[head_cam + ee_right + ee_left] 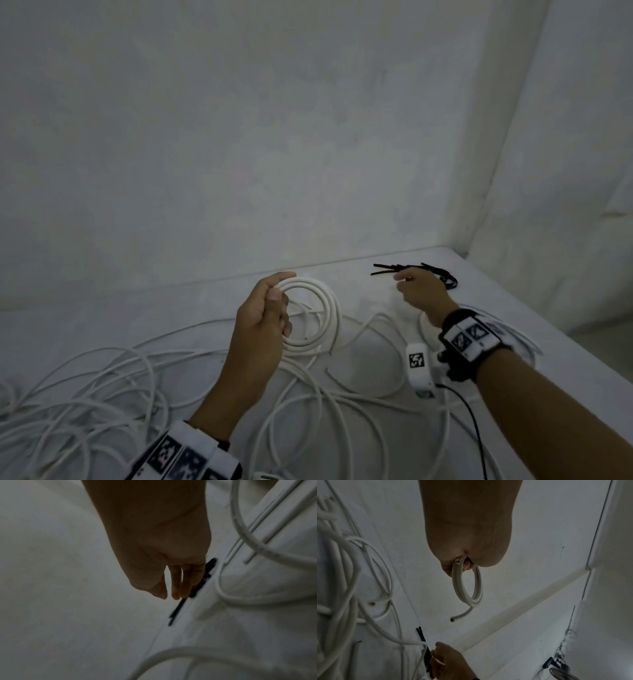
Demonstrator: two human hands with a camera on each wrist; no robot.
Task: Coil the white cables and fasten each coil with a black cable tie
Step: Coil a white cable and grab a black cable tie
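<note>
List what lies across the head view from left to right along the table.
Loose white cables → left hand gripping the coil → white coil → right hand reaching the ties → black cable ties.

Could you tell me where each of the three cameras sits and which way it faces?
Head: worn on the head, looking forward and down at the white table; both forearms, left hand gripping the cable coil, right hand at the black cable ties.
Left wrist: looks along the left hand at the coil.
Right wrist: looks along the right hand at the ties.
Shared: the left-wrist view also catches the right hand and ties.
</note>
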